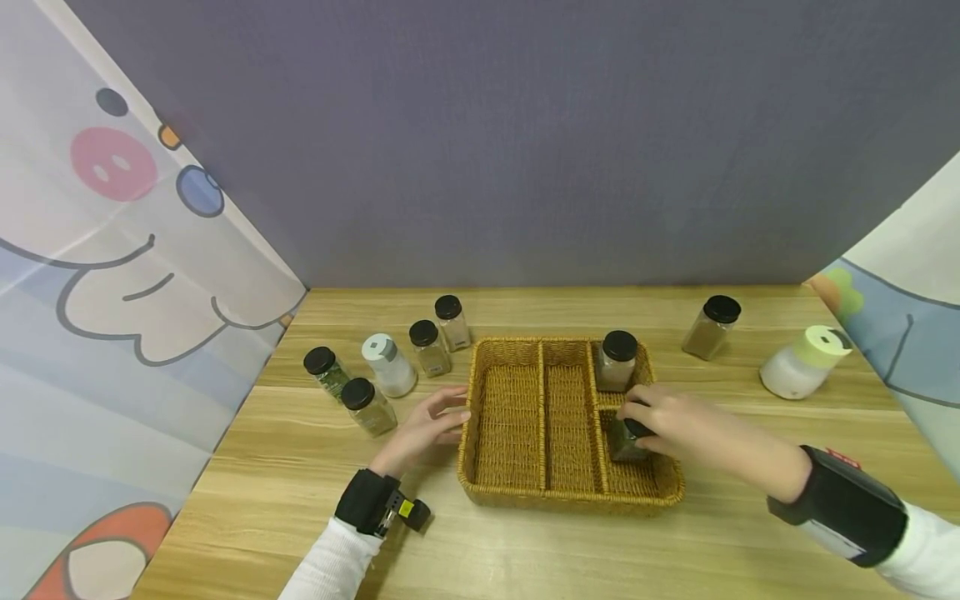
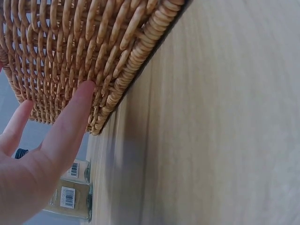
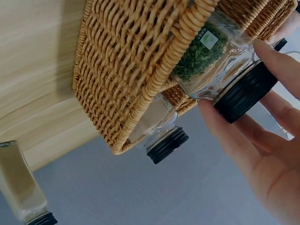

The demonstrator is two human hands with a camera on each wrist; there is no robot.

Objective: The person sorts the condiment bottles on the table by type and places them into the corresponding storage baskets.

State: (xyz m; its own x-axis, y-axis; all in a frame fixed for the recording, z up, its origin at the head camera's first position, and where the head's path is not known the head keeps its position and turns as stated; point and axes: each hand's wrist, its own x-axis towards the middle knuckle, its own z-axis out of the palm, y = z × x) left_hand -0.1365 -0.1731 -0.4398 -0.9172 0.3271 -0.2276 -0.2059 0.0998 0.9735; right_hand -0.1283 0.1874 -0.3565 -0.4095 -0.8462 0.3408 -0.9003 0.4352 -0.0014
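Note:
A woven basket [image 1: 510,417] with several compartments sits mid-table. My right hand [image 1: 663,417] grips the black cap of a glass jar of green herbs [image 3: 206,51] standing in the basket's near right compartment [image 1: 637,475]. Another black-capped jar [image 1: 617,360] with pale powder stands in the far right compartment, also seen as the jar [image 3: 161,126] in the right wrist view. My left hand [image 1: 427,425] is open, its straight fingers [image 2: 77,110] touching the basket's left wall [image 2: 70,51].
Several black-capped spice jars [image 1: 367,406] and a white-capped shaker [image 1: 388,365] stand left of the basket. At the right are a brown-filled jar [image 1: 711,327] and a white bottle with a green cap [image 1: 802,362]. Cloth screens close in both sides.

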